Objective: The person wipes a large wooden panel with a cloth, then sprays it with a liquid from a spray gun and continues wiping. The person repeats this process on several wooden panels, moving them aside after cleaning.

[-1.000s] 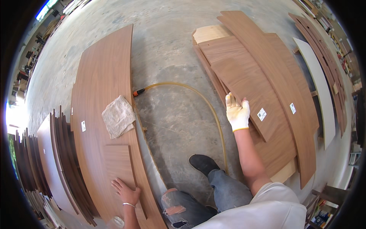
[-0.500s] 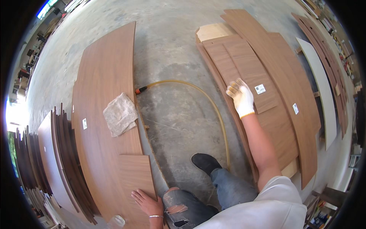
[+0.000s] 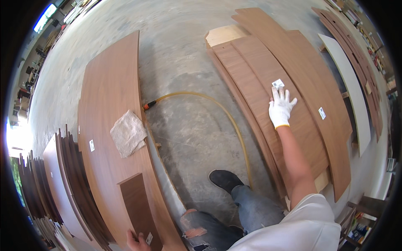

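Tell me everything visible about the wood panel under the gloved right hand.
The wood panel is a long, thin, brown veneered board with visible grain, lying flat on top of a stack of similar panels on the concrete floor. A small white sticker sits on it. The right hand, in a white glove, rests flat on it just below the sticker.
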Demonstrator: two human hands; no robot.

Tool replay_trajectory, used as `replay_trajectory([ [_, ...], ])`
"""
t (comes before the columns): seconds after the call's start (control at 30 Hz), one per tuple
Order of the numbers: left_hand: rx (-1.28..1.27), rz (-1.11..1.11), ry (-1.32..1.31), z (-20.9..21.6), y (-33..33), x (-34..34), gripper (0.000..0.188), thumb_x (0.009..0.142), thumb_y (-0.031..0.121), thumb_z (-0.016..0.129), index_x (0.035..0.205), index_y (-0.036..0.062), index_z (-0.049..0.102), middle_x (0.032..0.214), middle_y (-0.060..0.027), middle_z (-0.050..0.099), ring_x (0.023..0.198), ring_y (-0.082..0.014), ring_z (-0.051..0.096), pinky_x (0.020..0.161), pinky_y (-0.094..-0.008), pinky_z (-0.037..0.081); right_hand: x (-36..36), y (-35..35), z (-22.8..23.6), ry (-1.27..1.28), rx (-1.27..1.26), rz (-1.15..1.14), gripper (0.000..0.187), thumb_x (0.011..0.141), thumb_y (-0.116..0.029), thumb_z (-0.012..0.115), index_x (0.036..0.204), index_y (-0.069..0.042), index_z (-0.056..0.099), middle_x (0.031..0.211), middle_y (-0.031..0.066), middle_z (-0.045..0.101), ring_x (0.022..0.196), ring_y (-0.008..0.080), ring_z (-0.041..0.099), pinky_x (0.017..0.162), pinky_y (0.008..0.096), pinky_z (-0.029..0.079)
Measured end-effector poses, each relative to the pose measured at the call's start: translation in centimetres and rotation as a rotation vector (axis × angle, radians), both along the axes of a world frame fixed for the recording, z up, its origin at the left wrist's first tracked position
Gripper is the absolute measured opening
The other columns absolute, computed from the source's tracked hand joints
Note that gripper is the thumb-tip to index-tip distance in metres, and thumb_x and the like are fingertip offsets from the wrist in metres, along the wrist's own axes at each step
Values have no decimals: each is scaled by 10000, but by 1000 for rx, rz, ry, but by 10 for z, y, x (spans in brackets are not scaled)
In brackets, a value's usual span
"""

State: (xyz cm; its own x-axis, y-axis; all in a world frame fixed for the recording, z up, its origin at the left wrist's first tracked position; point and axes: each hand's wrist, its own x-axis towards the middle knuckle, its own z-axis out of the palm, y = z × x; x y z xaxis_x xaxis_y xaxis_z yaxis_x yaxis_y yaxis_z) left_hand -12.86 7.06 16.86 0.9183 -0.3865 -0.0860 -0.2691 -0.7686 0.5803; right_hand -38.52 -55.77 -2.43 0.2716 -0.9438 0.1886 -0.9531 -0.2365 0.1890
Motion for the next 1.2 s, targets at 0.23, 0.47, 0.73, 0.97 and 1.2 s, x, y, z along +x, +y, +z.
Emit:
replay_trajectory([
  [0.23, -203, 26, 197, 48, -66, -6, 168, 956, 43, 652, 869, 30, 509, 810, -12, 481, 749, -152, 436, 649, -340, 431, 3, -30, -1, -22, 0, -140, 597, 983, -376, 617, 1532, -217, 444, 1587, 98, 433, 1470, 320, 354, 1129, 711, 266],
  [0.47, -770, -69, 251, 43, -134, 26, 547, 922, 42, 648, 1438, -45, 489, 1276, -154, 671, 1100, -227, 656, 995, -363, 502, 54, 104, 48, -1085, 602, 620, 603, 952, -93, 612, 1534, -69, 456, 1494, 172, 551, 1371, 341, 520, 1146, 422, 424],
  [0.73, -1002, -175, 636, -44, -307, -95, 389, 1003, 12, 615, 1378, 5, 510, 1322, -107, 630, 1182, -187, 624, 1024, -350, 499, 88, 144, 182, -1141, 714, 179, 338, 993, -227, 566, 1280, -75, 660, 1096, 185, 742, 958, 333, 728, 845, 413, 559],
  [0.97, -341, -643, 1093, -110, -255, -127, 278, 1045, 88, 587, 1312, 14, 603, 1064, -109, 762, 846, -164, 727, 732, -284, 575, -67, 109, 141, -484, 344, -132, 384, 1011, -402, 510, 1136, -112, 728, 1025, 184, 745, 988, 403, 698, 851, 495, 543],
  [1.2, -364, -206, 904, -160, -174, -83, 209, 1063, 61, 504, 1208, -4, 640, 1003, -120, 767, 781, -138, 714, 617, -238, 519, -255, 100, 58, -442, 211, -614, 517, 1020, -428, 436, 1221, -37, 707, 1219, 239, 698, 1168, 405, 646, 1013, 475, 485],
])
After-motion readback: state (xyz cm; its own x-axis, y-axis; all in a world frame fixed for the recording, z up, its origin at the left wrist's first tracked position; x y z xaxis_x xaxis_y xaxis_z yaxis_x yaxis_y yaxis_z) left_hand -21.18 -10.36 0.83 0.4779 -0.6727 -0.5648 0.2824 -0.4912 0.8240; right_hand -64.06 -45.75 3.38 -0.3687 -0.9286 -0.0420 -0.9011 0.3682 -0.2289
